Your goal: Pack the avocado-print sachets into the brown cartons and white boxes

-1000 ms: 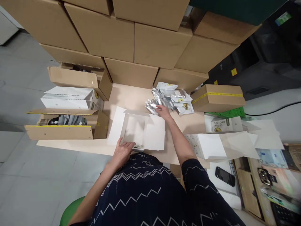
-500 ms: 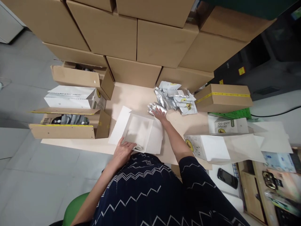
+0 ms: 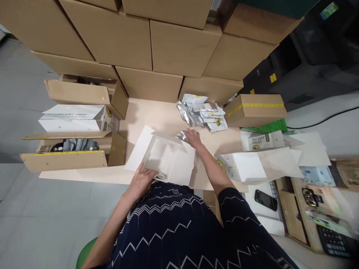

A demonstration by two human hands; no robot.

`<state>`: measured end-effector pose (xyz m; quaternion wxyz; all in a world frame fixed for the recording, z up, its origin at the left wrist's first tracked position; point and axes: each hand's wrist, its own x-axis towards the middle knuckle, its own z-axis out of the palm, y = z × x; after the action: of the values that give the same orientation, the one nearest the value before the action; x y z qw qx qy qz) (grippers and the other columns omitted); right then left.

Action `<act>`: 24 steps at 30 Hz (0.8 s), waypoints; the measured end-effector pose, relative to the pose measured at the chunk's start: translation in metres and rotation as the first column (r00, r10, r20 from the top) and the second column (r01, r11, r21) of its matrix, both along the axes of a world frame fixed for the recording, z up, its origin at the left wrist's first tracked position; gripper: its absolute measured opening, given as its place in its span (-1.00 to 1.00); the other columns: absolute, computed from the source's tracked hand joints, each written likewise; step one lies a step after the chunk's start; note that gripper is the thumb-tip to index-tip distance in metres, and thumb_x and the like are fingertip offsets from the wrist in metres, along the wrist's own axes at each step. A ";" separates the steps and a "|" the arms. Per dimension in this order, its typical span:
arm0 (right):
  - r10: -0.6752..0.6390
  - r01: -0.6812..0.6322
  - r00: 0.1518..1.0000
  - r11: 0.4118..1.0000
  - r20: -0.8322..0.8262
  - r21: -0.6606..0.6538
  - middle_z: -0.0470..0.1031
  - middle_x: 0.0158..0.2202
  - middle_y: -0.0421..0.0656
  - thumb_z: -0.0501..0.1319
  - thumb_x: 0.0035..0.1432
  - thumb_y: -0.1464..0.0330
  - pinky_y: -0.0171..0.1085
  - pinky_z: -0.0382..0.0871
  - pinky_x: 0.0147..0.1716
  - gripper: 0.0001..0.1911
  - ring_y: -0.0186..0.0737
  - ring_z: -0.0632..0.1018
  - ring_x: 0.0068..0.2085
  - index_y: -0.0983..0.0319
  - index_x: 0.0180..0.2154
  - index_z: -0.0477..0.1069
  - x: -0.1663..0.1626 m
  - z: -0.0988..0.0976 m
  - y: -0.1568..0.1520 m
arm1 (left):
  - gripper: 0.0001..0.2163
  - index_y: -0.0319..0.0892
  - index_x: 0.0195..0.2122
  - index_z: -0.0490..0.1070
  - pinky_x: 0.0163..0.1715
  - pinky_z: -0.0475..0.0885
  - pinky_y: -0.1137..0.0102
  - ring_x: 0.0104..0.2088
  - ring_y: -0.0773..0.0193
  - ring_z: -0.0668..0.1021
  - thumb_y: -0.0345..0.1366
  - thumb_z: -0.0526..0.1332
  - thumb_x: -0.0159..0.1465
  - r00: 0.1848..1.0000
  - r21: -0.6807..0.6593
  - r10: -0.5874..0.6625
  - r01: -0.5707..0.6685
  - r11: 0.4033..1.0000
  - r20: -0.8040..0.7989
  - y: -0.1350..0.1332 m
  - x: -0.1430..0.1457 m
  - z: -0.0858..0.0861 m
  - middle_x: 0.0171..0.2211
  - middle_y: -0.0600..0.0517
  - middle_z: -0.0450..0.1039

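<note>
Left hand: the left hand [image 3: 141,182] lies over the near left corner of an open white box [image 3: 183,167], fingers close together, thumb apart; whether it pinches the cardboard or only rests on it, I cannot tell.
Right hand: the right hand [image 3: 193,138] is laid over a few foil pouches [image 3: 182,136], fingers bent down on them; how firm the grip is, I cannot tell, since the palm covers it.
White box: flaps spread, at the near edge of the table [image 3: 148,112], around the middle of that edge, slightly skewed to it.
Foil pouches: just beyond the box's right flap, with silver showing either side of the hand.
Pouch pile: more pouches [image 3: 215,122], silver and avocado-printed, heaped toward the far right corner.
Left edge: two brown boxes [image 3: 63,161] with a white printed box [image 3: 70,123] between them.
Right edge: a taped carton [image 3: 256,112] by the far corner; an opened carton [image 3: 249,169] by the near one, its flaps reaching past the edge.
Step in hand: judging by the hands, collecting pouches while steadying the box.
Next move: lifting them would call for fingers closed around the slippery foil, with the box kept still.
</note>
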<state>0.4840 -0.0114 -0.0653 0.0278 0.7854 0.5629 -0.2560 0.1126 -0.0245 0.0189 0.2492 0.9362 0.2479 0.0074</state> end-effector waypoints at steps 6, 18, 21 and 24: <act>0.033 -0.022 0.997 0.987 0.072 -0.158 0.11 0.33 -0.07 0.03 0.31 0.16 0.19 0.20 0.07 -0.45 0.23 0.22 0.22 -0.11 0.31 0.09 -0.007 -0.004 0.019 | -0.70 -0.07 -0.01 0.42 0.30 -0.01 -0.06 -0.14 0.15 0.60 -0.46 0.10 0.28 0.999 0.018 0.022 -0.022 1.000 -0.033 -0.003 -0.001 -0.003 -0.17 -0.03 0.59; -0.434 0.553 0.823 0.760 -0.367 0.342 0.54 -0.13 -0.06 0.08 0.18 0.33 -0.19 0.36 -0.04 -0.65 -0.13 0.50 -0.09 0.28 -0.05 0.45 0.040 0.039 -0.021 | -0.75 -0.06 -0.02 0.44 0.30 0.01 -0.07 -0.17 0.13 0.61 -0.38 0.12 0.32 0.999 0.031 0.039 -0.040 0.999 0.010 -0.004 0.000 -0.006 -0.22 -0.03 0.60; -0.350 0.723 0.685 0.435 -0.638 0.537 0.53 -0.19 -0.11 0.19 0.09 0.22 -0.17 0.41 -0.07 -0.64 -0.17 0.51 -0.13 0.28 -0.11 0.42 0.049 0.079 -0.038 | -0.74 -0.06 -0.02 0.44 0.30 0.02 -0.07 -0.17 0.13 0.61 -0.39 0.11 0.31 0.999 0.034 0.046 -0.047 0.998 0.015 -0.004 0.000 -0.008 -0.22 -0.03 0.60; -0.249 0.702 0.712 0.225 -0.656 0.676 0.50 -0.16 -0.11 0.24 0.10 0.14 -0.13 0.41 -0.05 -0.63 -0.17 0.51 -0.09 0.24 -0.13 0.41 0.028 0.136 -0.060 | -0.71 -0.06 0.02 0.42 0.30 0.00 -0.07 -0.15 0.13 0.60 -0.41 0.11 0.31 0.999 0.042 0.036 -0.036 0.998 0.011 -0.004 0.000 -0.008 -0.19 -0.03 0.60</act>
<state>0.5119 -0.0712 0.0708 -0.6000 0.7304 0.3198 -0.0652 0.1129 -0.0288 0.0105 0.2306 0.9365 0.2634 0.0218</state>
